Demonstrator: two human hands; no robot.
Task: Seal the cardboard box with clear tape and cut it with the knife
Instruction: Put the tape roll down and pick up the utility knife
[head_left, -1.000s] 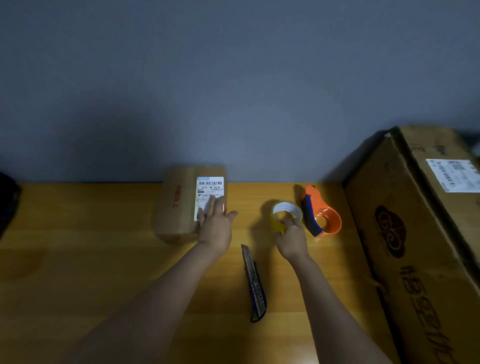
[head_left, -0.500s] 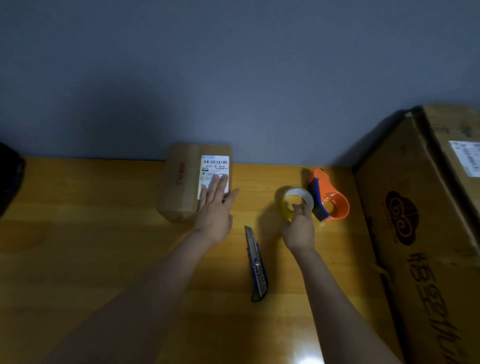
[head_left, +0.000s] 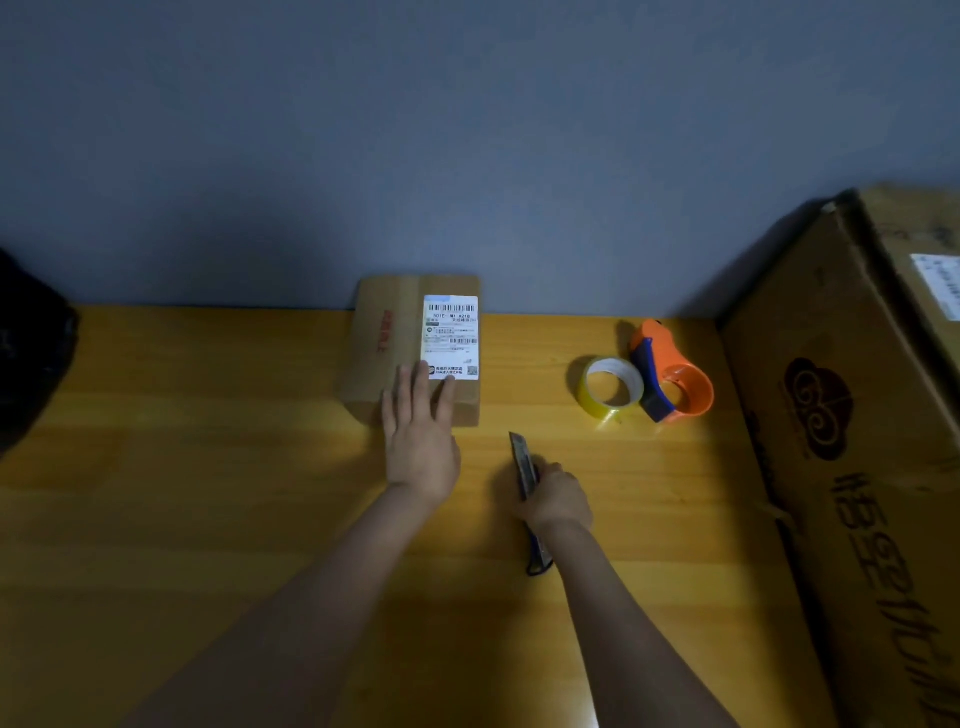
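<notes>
The right hand (head_left: 556, 501) closes its grip around the middle of the slim blue-and-grey utility knife (head_left: 525, 470), which lies on the yellow wooden desk (head_left: 208, 467) just right of the small brown cardboard box (head_left: 395, 343). The left hand (head_left: 421, 441) lies flat and open on that box's near edge, fingers touching its white shipping label (head_left: 451, 336). The roll of clear tape (head_left: 612, 387) stands well right of the box, untouched, against the orange tape dispenser (head_left: 675, 376). No fresh strip is evident, so sealing and cutting both seem still ahead.
</notes>
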